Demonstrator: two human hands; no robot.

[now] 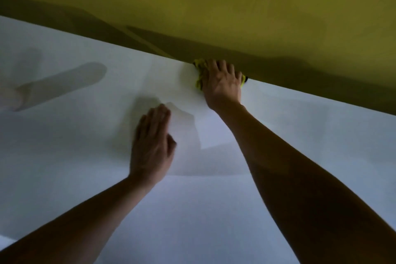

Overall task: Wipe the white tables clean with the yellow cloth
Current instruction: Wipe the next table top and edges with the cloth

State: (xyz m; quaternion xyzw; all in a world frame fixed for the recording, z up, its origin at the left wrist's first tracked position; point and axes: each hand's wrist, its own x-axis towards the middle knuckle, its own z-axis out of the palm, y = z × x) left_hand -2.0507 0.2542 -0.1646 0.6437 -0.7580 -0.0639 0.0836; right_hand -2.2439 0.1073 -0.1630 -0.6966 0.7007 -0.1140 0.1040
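A white table [85,178] fills most of the view. At its far edge, where it meets the wall, my right hand [222,83] presses down on the bunched yellow cloth [199,70], its fingers spread over it; most of the cloth is hidden under the hand. My left hand [153,146] lies flat on the table nearer to me and to the left, fingers straight and together, holding nothing.
An olive-yellow wall [214,6] runs along the table's far edge, slanting down to the right. Soft shadows and a pale reflection [64,83] lie on the table at the left.
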